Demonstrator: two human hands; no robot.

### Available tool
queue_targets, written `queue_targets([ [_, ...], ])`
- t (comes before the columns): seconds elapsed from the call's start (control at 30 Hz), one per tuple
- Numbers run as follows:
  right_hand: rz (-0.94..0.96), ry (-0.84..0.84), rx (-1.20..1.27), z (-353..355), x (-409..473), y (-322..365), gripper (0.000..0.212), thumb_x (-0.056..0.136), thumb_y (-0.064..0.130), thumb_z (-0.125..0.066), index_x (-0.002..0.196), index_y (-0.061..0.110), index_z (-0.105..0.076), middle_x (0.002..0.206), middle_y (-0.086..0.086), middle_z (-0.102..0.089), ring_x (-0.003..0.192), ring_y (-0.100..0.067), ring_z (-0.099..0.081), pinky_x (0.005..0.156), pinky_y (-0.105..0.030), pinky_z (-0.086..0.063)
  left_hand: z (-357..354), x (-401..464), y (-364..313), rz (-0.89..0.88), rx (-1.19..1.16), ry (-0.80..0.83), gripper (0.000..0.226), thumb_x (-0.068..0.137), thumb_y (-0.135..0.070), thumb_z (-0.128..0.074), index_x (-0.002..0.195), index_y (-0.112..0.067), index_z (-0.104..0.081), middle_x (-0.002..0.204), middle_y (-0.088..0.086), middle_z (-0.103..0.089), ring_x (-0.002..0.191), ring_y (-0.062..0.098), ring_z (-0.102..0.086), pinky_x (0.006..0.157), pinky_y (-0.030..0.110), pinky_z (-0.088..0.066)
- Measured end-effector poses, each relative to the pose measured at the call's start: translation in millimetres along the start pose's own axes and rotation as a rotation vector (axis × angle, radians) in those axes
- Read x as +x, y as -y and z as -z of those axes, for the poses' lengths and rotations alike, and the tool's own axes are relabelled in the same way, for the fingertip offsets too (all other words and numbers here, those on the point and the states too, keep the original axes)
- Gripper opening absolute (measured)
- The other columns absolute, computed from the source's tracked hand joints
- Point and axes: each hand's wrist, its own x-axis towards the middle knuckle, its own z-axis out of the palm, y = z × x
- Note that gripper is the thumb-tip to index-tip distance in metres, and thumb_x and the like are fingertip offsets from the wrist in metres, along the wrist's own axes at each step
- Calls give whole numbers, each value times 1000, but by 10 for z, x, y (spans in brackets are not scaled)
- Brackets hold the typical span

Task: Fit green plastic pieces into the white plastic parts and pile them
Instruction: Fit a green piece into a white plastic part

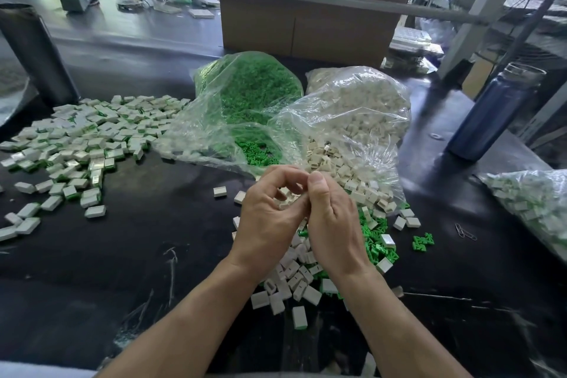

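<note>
Both hands (302, 212) — fingers curled, tips meeting.

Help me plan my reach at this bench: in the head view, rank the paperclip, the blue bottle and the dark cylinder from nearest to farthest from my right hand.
1. The paperclip, on the table just right of the right hand.
2. The blue bottle, standing farther back on the right.
3. The dark cylinder, across the table at the far left.
</note>
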Motion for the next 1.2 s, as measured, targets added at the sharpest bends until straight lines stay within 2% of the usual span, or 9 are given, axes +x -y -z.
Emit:
queue_targets([
  [0.1,-11,-30,21,-20,-6,-6,54,105,52,-25,101,27,-72,94,9,-74,93,-7,-72,83,-35,-61,-11,-6,-14,14,-26,11,8,93,-9,-77,99,-12,-73,97,6,-70,82,8,-62,69,20,-52],
  [0.2,-45,-4,144,-22,-7,-33,53,106,49,-29,98,26,-76,95,5,-77,95,-11,-75,84,-38,-63,-2,-4,-20,20,-26,18,11,92,-7,-78,99,-12,-72,98,7,-70,80,8,-60,67,18,-51],
  [0.3,-137,80,402,8,-11,10,58,110,40,-30,76,40,-78,71,15,-73,69,1,-70,60,-18,-55,7,-8,-6,56,-4,14,16,90,-11,-81,100,-19,-71,95,4,-69,78,8,-57,69,26,-53],
  [0.37,-181,77,433,16,-6,26,57,106,46,-33,65,38,-72,61,13,-64,57,-4,-60,52,-24,-48,5,-11,-2,63,25,25,20,89,-12,-81,101,-24,-70,92,-1,-68,78,7,-57,70,25,-52],
  [0.47,-189,31,476,24,11,-17,52,103,47,-36,68,31,-72,68,5,-66,66,-24,-58,58,-41,-49,-17,-13,-14,36,55,37,23,89,-9,-80,101,-24,-68,93,0,-67,78,4,-59,68,16,-52],
  [0.63,-153,62,487,3,19,-21,63,110,28,-33,64,39,-74,66,12,-71,65,-2,-70,58,-17,-55,-61,-17,-13,35,-66,25,16,91,-4,-76,100,-13,-68,90,3,-70,74,6,-67,58,17,-55],
  [0.83,-137,60,521,-14,57,-47,57,107,28,-33,74,35,-79,77,7,-76,75,-9,-75,65,-21,-58,-84,-2,-2,6,-87,11,13,91,-2,-76,98,-11,-69,93,1,-72,77,6,-69,60,16,-56],
  [1.0,-159,27,505,-20,59,-38,50,106,32,-35,90,29,-82,95,-5,-80,93,-25,-78,80,-35,-63,-85,0,-1,-9,-69,2,14,91,-3,-77,97,-12,-70,95,-1,-72,82,11,-70,69,18,-57],
  [1.2,-149,6,461,-6,40,-8,53,111,27,-33,88,32,-81,94,-2,-80,93,-23,-78,81,-36,-62,-97,4,-5,-12,-52,-2,15,91,-3,-77,97,-14,-70,94,-1,-73,82,9,-70,71,18,-57],
])
